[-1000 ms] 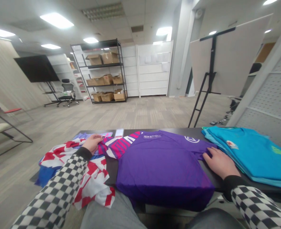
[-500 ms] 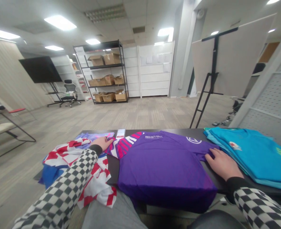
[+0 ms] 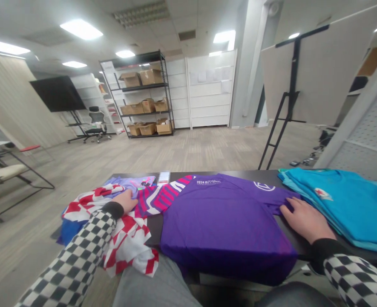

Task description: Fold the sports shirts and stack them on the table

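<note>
A purple shirt (image 3: 223, 221) lies spread on the dark table (image 3: 154, 226) in front of me, its lower edge hanging over the near side. My right hand (image 3: 305, 217) rests flat on its right sleeve, fingers stretched out. My left hand (image 3: 124, 200) is closed on the edge of a pink and blue striped shirt (image 3: 158, 198) that lies left of the purple one. Under my left forearm sits a red and white checked shirt (image 3: 124, 238), partly draped off the table.
A stack of folded turquoise shirts (image 3: 338, 204) fills the table's right end. A small card (image 3: 163, 178) lies at the far edge. Beyond are a black easel stand (image 3: 287, 98), a shelf rack with cardboard boxes (image 3: 143, 98), a wall screen and chairs at left.
My left hand reached forward along the striped shirt, then drew back toward me with its edge. My right hand stayed on the purple sleeve. The camera tilted slightly.
</note>
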### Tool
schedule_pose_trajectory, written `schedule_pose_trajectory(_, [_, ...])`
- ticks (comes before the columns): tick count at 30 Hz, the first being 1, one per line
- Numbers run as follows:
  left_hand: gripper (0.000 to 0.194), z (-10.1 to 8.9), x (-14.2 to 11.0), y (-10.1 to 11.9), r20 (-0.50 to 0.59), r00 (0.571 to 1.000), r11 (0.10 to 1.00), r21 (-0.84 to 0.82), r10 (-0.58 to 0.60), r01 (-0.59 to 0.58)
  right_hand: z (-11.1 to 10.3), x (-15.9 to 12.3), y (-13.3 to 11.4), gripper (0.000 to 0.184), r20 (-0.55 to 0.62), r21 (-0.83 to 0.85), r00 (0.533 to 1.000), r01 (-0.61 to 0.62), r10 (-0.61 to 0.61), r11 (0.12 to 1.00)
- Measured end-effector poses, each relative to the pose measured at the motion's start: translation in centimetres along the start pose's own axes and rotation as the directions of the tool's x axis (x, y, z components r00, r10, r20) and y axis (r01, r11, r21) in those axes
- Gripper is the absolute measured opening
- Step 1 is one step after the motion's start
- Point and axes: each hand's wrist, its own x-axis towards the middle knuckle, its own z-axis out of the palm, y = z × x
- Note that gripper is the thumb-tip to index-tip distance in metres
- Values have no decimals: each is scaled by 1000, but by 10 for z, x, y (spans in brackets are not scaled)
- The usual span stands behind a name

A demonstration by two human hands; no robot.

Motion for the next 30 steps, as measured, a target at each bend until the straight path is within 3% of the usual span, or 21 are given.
schedule_pose_trajectory(5, [34, -7, 16, 21, -30, 998, 997, 50, 52, -50, -4, 0, -3, 68, 22, -19, 1000, -7, 7, 1000])
schedule_pose_trajectory(11, [18, -1, 30, 42, 34, 993, 993, -9, 114, -114, -3, -1, -4, 67, 11, -3, 1000, -25, 25, 1000])
schedule_pose_trajectory(16, [14, -7, 32, 34, 12, 999, 986, -164, 30, -27, 2, 0, 0, 63, 5, 22, 1000, -29, 29, 999])
schedule_pose_trajectory(20, [29, -6, 30, 30, 152, 985, 937, -326, -81, 128, 2, 1, 1, 62, 3, 32, 1000, -22, 22, 999])
schedule_pose_trajectory(23, [29, -4, 30, 31, 245, 963, 893, -401, -112, 206, 0, -1, -2, 64, 3, 2, 1000, -15, 15, 1000])
schedule_pose_trajectory(27, [21, -5, 31, 36, 248, 965, 865, -463, -85, 195, -3, -5, -7, 65, -2, -29, 1000, -10, 10, 1000])
schedule_pose_trajectory(30, [25, -8, 31, 44, 222, 974, 850, -506, -32, 144, -5, -7, -9, 64, -12, -43, 1000, -13, 13, 999])
